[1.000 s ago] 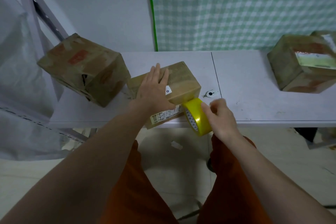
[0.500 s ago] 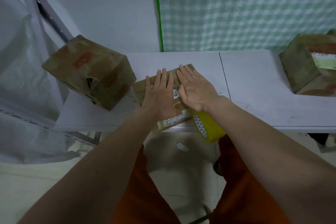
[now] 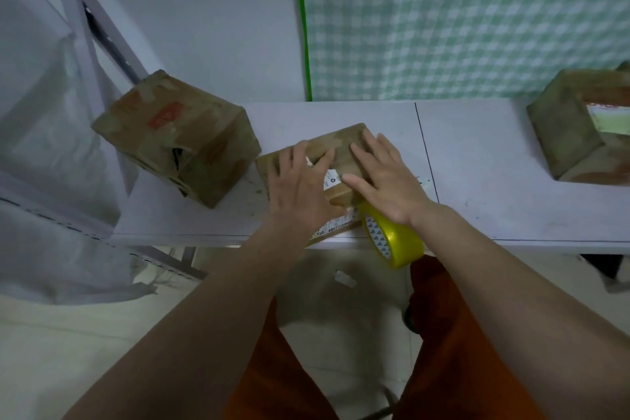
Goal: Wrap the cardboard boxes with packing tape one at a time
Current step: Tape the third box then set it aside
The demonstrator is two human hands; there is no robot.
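Fingers (image 3: 366, 150) of the right hand (image 3: 381, 177) are lying straight and spread on top of the small box (image 3: 344, 143), and those of the left hand (image 3: 300, 187) are lying flat beside them, gripping nothing. Both palms are pressing down on the box, which is sitting at the near edge of the tabletop (image 3: 477, 164), slightly overhanging it at 6 o'clock. A yellow tape roll (image 3: 392, 239) is hanging off the box's near corner at 5 o'clock, just under the right wrist, apparently dangling by its own strip, though the strip itself is too clear to make out.

Judging from this, the step is smoothing the tape down. Doing it well means sliding flat fingers outward from the middle toward the edges, so the strip is bonding without bubbles or creases, while the left hand is keeping the box from skidding off the edge. The dangling roll could peel the fresh end loose, so firm pressure near that corner matters.

At 9 o'clock a bigger box (image 3: 177, 136) is sitting tilted; at 3 o'clock, well apart, another box (image 3: 566, 133) is waiting.
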